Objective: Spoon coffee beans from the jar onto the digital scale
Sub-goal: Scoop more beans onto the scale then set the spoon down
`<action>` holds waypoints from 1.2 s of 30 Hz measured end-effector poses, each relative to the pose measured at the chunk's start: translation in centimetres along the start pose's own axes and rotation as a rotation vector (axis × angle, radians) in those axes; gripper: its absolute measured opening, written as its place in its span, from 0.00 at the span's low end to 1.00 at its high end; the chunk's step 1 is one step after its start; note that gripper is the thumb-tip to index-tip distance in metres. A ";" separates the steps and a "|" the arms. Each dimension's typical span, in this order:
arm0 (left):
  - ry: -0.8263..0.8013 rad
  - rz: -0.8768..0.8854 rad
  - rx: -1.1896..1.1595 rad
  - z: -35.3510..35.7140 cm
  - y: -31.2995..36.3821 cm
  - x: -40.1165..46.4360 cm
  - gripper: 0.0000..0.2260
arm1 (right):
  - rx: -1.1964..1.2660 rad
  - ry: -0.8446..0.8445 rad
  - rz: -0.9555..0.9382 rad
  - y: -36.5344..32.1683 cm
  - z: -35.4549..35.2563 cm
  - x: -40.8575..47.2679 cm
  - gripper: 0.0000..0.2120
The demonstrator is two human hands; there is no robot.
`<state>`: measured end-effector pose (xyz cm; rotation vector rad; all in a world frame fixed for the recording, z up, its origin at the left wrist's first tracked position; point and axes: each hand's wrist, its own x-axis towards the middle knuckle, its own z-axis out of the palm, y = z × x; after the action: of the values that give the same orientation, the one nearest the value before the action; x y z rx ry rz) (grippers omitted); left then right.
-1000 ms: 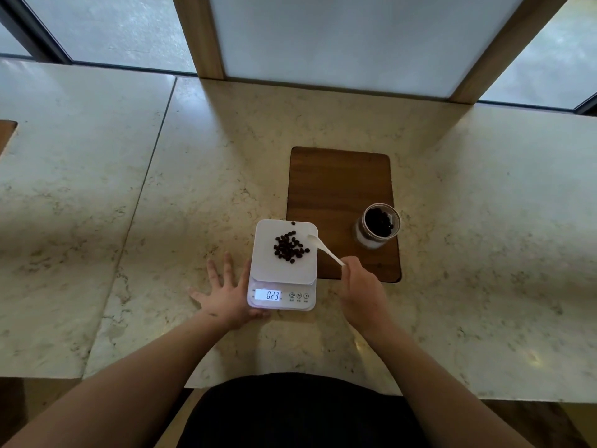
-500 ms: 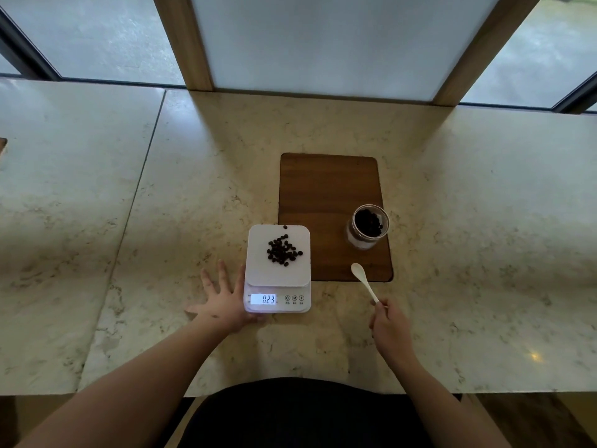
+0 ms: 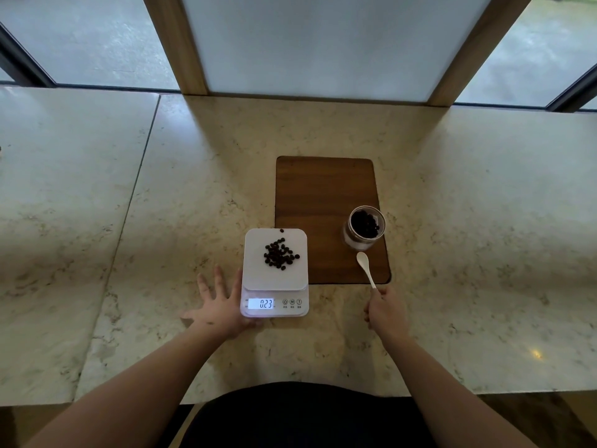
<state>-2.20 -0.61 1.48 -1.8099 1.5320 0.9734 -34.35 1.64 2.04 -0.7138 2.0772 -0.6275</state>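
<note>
A white digital scale (image 3: 255,276) sits on the marble counter, its lit display reading 023. A small heap of dark coffee beans (image 3: 280,254) lies on its platform, with one stray bean at the far edge. An open glass jar (image 3: 365,228) holding more beans stands on a brown wooden board (image 3: 323,195) to the right. My right hand (image 3: 386,310) grips the handle end of a white spoon (image 3: 365,267); its bowl looks empty and points at the jar's near side. My left hand (image 3: 218,307) lies flat, fingers spread, against the scale's left side.
The marble counter (image 3: 129,221) has a seam running down its left part. Wooden window posts and frosted panes stand along the far edge. The counter's front edge is close to my body.
My right hand drew the spoon away from the scale, back and to the right, then up toward the jar. The left hand and the reading stay the same.
</note>
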 end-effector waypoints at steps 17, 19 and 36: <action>0.005 0.016 -0.013 0.3 -0.3 0.5 0.59 | -0.752 -0.039 -0.191 -0.2 0.1 0.9 0.12; 0.004 0.007 -0.012 0.4 -0.2 0.6 0.59 | -0.764 -0.039 -0.197 -0.1 0.1 1.0 0.11; 0.059 0.031 -0.067 0.6 -0.8 1.3 0.62 | -0.698 -0.049 -0.163 -0.6 0.2 0.3 0.13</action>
<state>-1.43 -0.77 0.03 -1.8817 1.5845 1.0060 -34.18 1.01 2.18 -1.2793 2.2044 0.0596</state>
